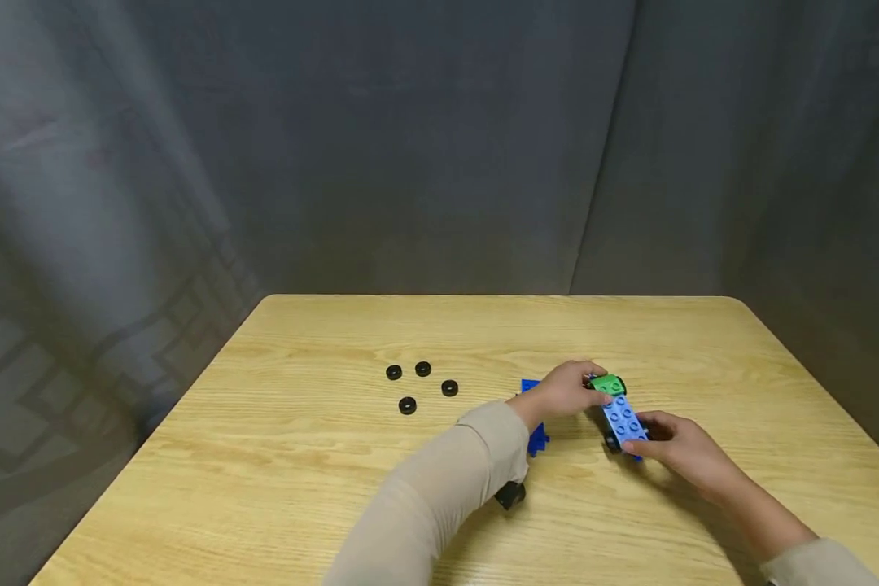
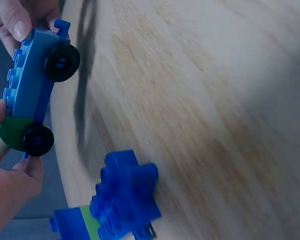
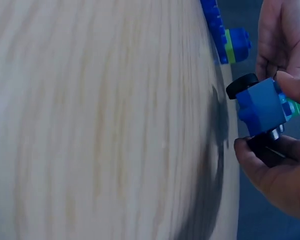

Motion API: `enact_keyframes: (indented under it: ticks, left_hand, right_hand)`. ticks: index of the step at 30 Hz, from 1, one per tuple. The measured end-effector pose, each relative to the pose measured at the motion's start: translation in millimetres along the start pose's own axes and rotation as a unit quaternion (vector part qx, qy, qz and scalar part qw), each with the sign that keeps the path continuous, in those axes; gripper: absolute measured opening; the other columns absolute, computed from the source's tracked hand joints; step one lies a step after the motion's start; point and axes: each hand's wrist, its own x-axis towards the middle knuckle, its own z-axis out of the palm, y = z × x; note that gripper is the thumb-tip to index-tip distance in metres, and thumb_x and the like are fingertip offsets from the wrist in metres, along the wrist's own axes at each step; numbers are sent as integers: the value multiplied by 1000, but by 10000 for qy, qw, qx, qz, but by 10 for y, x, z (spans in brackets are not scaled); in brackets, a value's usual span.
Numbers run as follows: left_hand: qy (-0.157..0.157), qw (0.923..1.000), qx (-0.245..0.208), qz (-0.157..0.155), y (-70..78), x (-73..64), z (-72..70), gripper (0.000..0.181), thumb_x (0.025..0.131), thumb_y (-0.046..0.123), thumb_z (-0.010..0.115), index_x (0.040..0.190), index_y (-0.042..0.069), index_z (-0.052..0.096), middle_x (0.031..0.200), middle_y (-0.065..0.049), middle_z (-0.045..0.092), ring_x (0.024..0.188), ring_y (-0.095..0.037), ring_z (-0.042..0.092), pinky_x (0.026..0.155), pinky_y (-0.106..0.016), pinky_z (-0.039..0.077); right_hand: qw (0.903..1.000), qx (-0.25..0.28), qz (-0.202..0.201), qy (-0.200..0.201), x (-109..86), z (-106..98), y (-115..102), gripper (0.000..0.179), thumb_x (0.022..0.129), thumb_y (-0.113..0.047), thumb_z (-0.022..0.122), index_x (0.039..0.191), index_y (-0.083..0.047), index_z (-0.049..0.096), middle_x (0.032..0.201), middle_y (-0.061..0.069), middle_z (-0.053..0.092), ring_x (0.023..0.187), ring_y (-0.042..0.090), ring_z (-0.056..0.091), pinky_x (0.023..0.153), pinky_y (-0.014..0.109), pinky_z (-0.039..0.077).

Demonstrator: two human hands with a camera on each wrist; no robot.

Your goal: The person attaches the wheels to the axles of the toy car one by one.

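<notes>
Left hand [image 1: 566,392], yours: thumb and fingers drawn in, pinching the green end of the toy car [image 1: 622,417]. Right hand [image 1: 684,449], yours: thumb atop the light-blue end, fingers curled at its side, gripping. Toy car: one, black-wheeled, held between your hands, right of the blue block assembly [image 2: 122,192]. Black rings [image 1: 407,405]: four, on the table [image 1: 264,472], left of your left hand.

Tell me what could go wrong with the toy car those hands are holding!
The toy car is held above the table, so it might drop. The left hand and right hand grip opposite ends, so a hard pull might break it apart. In the head view, the left arm crosses other blue blocks, so it might bump them.
</notes>
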Motion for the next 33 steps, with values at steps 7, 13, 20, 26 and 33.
enact_keyframes:
  ticks: [7,13,20,26,33]
  left_hand:
    - [-75,9976,673,-147,95,141,187,39,80,28,61,116,20,53,111,11,52,90,-3,49,69,-18,42]
    - [-129,9961,853,-166,126,231,306,34,82,29,59,115,19,54,106,9,54,84,-2,48,68,-16,40]
    - [-225,9955,885,-251,83,264,352,33,83,30,56,115,20,54,109,10,53,93,-3,49,73,-19,41]
    - [-182,9961,817,-292,35,275,358,33,83,31,56,115,21,54,110,10,53,96,-4,49,75,-21,42]
    - [3,9976,425,-539,-1,265,328,38,81,31,60,116,20,53,109,8,53,93,-7,50,73,-24,43]
  right_hand:
    - [9998,-186,42,-91,13,-91,102,78,76,-36,64,121,18,31,112,31,45,99,38,47,74,41,44]
    - [9997,-137,185,-72,-1,-130,140,78,77,-37,63,122,17,28,113,33,42,102,41,43,75,43,43]
    - [9994,-119,311,-75,8,-124,140,73,81,-33,59,123,17,26,113,33,41,101,41,42,74,43,43]
    - [9992,-89,391,-62,31,-89,130,72,82,-32,58,123,17,25,113,32,42,100,39,44,74,42,43]
    - [9993,-27,347,-97,61,-84,101,76,82,-36,57,124,17,23,117,34,37,104,42,40,77,45,41]
